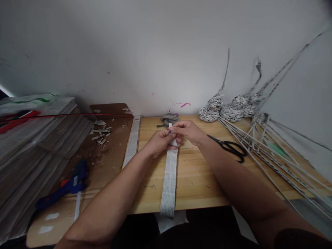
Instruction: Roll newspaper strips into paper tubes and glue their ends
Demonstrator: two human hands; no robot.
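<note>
A long strip of newspaper runs down the middle of the wooden table, its lower end hanging over the front edge. Near the strip's far end, my left hand pinches it from the left side. My right hand grips the same end from the right, fingers pressed together on the paper. The far tip of the strip pokes up between both hands and looks narrower, as if folded. Fingers partly hide the paper there.
Black scissors lie right of my hands. Woven paper figures and rolled paper sticks are at the right. A grey cloth lies behind my hands. Left are newspaper strips, a blue glue gun and stacked newspapers.
</note>
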